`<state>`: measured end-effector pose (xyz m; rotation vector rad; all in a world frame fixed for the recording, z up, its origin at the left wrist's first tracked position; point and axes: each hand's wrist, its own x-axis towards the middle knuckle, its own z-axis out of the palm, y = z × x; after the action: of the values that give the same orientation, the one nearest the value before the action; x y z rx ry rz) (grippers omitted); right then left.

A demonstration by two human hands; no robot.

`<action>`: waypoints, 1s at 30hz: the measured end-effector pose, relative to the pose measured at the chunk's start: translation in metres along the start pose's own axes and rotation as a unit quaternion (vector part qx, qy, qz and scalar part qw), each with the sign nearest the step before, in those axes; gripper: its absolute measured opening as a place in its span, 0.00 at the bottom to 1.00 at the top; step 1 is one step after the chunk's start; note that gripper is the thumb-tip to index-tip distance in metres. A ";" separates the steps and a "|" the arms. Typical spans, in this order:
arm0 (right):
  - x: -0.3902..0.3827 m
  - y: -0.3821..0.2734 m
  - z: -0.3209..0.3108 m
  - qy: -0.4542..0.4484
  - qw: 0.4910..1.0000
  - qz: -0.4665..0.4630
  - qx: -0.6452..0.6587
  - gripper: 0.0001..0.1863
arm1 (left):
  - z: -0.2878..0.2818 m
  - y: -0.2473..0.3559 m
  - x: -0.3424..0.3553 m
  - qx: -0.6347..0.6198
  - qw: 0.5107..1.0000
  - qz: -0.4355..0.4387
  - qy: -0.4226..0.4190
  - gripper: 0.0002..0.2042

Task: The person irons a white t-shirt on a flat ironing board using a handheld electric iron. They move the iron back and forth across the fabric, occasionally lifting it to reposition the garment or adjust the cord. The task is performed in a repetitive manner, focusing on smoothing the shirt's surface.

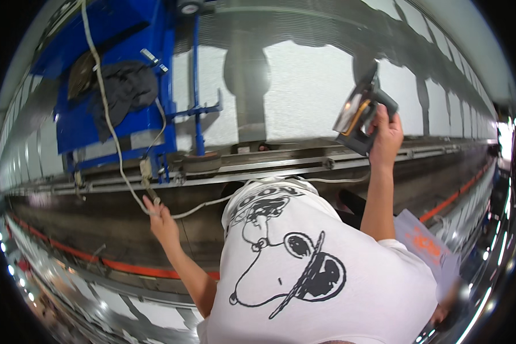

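Observation:
Raised at the right, my right hand (387,135) is wrapped round the handle of a dark grey iron (366,112). It has an orange stripe and a shiny metal plate, and its pointed end is up. Low on the left, my left hand (163,223) closes its fingers on a white cord (121,166). That cord comes down past a blue cart and loops from my hand toward my waist. Just above these fingers hangs a pale connector (147,170) with a short dark end, close to the fingertips; whether they touch it I cannot tell.
The blue metal cart (77,135) stands ahead on the left, with a dark cloth (129,86) on it and a blue post (198,80) beside it. A long silvery sheet surface (304,92) stretches ahead behind a metal rail (281,169). Behind me runs an orange strip (137,268).

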<state>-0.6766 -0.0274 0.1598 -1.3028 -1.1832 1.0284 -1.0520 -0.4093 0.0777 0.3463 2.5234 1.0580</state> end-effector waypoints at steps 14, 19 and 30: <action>0.134 0.130 -0.037 -0.226 0.867 -0.043 -0.441 0.22 | -0.039 0.145 -0.085 -0.304 0.947 0.002 -0.104 0.18; 0.216 0.166 -0.020 -0.197 0.849 -0.014 -0.491 0.23 | -0.009 0.186 -0.122 -0.237 0.968 -0.033 -0.080 0.20; 0.207 0.189 -0.045 -0.201 0.850 -0.014 -0.487 0.26 | -0.004 0.184 -0.167 -0.299 0.949 -0.044 -0.085 0.20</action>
<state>-0.5863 0.1779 -0.0145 -1.8598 -2.2115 0.6737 -0.8892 -0.3467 0.2548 0.1385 1.9252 1.6025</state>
